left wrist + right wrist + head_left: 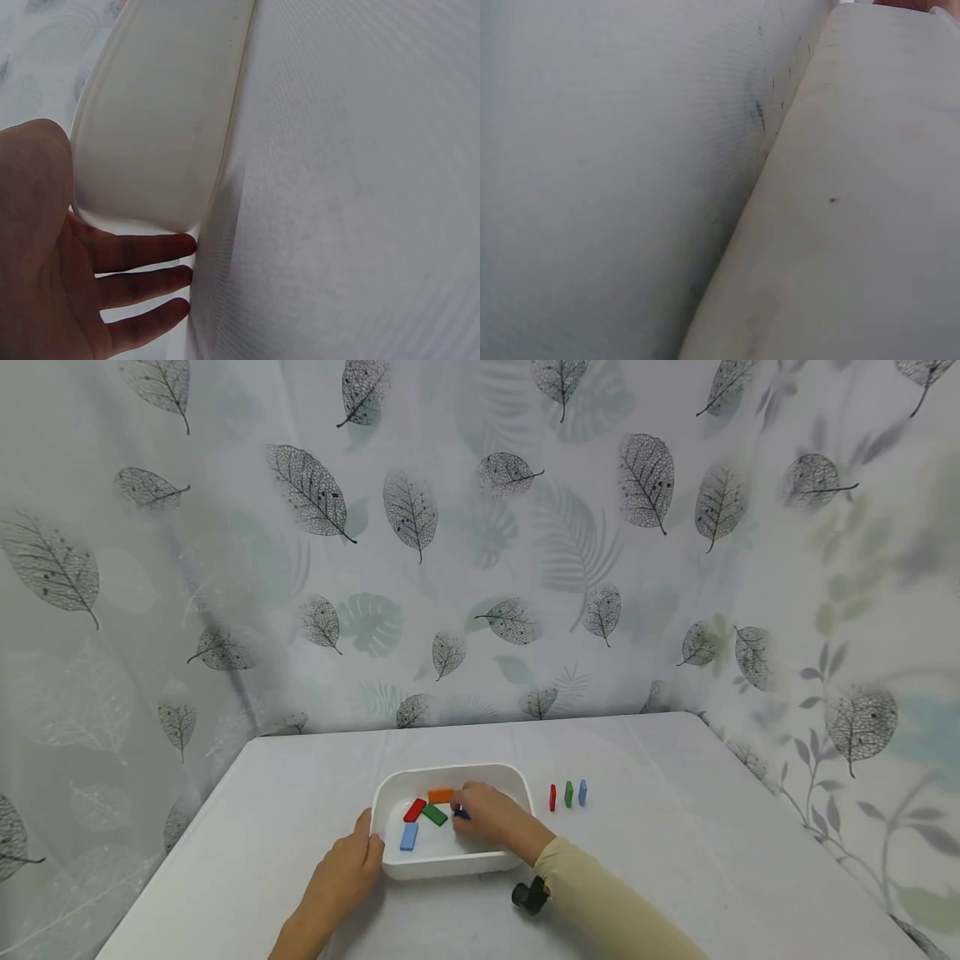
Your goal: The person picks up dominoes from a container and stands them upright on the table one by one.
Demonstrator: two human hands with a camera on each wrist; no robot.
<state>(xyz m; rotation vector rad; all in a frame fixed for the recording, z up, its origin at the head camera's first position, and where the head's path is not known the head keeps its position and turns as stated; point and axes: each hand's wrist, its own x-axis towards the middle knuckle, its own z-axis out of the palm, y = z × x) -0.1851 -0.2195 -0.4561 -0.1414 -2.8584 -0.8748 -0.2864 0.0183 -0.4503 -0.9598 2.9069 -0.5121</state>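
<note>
A white tray [420, 864] stands on the table with small flat rectangular blocks in it: an orange block [440, 796], a red block [415, 810], a green block [434, 814] and a light blue block [408, 837]. Inside the tray, my right hand [483, 814] pinches a dark blue block [462, 814], partly hidden by the fingers. My left hand [345, 868] rests against the tray's left end; in the left wrist view its straight fingers [142, 281] touch the outer wall. The right wrist view shows only the tray's outer side, the table and a sliver of hand.
Right of the tray, a red block [552, 797], a green block [569, 794] and a blue block [582, 792] stand upright in a row. A black wrist camera [531, 896] sits at the right wrist. Leaf-patterned curtain [510, 618] surrounds the white table [675, 860].
</note>
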